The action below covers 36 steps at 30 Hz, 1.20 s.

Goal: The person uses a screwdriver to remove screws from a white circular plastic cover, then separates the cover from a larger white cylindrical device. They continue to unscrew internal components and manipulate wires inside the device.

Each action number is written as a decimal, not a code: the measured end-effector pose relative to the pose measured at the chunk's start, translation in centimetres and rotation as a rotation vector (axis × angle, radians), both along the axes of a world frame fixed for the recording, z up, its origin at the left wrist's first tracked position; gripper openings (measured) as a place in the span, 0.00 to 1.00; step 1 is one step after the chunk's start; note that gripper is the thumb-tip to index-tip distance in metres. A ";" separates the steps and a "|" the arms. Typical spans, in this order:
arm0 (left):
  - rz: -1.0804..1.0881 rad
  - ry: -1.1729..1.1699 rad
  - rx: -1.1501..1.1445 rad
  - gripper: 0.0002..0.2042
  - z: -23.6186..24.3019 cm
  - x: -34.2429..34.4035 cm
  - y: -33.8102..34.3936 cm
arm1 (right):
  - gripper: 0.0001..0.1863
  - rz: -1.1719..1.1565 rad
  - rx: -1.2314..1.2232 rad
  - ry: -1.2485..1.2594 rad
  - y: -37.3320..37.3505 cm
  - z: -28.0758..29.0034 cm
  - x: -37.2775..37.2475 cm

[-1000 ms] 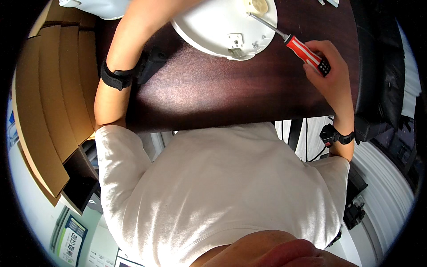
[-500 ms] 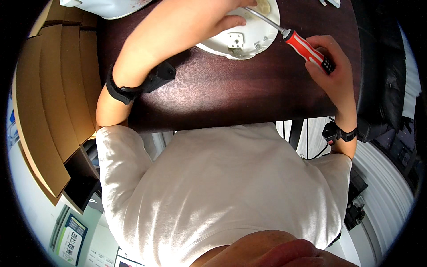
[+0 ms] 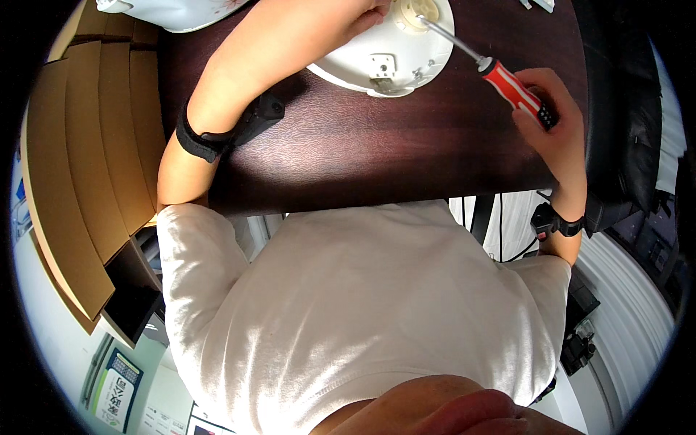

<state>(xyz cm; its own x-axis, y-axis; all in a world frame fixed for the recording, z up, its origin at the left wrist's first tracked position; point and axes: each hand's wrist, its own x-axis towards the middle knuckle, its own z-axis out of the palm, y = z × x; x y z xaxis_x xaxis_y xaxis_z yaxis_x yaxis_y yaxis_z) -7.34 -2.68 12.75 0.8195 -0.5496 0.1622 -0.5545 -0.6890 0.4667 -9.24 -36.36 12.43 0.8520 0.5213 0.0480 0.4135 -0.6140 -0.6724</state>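
Note:
My left hand (image 3: 362, 18) reaches to the upper left of a round white plastic base (image 3: 399, 61), its fingers curled beside a cream cylindrical fitting (image 3: 416, 10); whatever they grip is hidden. The base has a small square plate with a metal piece below it and small posts at the right. My right hand (image 3: 551, 119) grips a red, white and black screwdriver (image 3: 507, 87), whose metal shaft slants up-left to the cream fitting.
A dark wooden desk (image 3: 377, 152) carries a white plastic housing (image 3: 177, 13) at upper left and small white pieces (image 3: 544, 3) at upper right. Cardboard (image 3: 80, 167) stands left of the desk, a black leather chair (image 3: 623, 130) right.
My left hand moved right over the base, then drew back slightly up-left with fingers more curled. My right hand and the screwdriver rose slightly, then shifted right and down.

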 end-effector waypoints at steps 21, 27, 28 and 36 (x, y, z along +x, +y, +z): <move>0.544 -0.441 -0.089 0.16 -2.1 1.6 1.7 | 0.21 0.126 -0.086 0.078 0.3 1.3 0.1; 0.676 -0.060 0.077 0.20 -0.1 1.2 1.6 | 0.21 0.154 -0.109 0.115 0.1 1.3 0.1; 0.672 -0.019 0.075 0.21 -0.5 1.4 1.9 | 0.22 0.161 -0.119 0.117 0.1 1.4 0.0; 0.633 0.022 -0.065 0.22 -3.2 3.2 2.8 | 0.22 0.220 -0.106 0.110 0.6 1.6 -0.1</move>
<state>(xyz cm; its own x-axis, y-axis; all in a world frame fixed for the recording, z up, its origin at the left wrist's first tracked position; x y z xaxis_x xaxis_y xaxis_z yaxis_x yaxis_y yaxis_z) -4.10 0.15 9.50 0.9859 0.0529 0.1585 -0.0389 -0.8500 0.5254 -9.30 -35.79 14.00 0.7149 0.6916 -0.1031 0.4727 -0.5867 -0.6576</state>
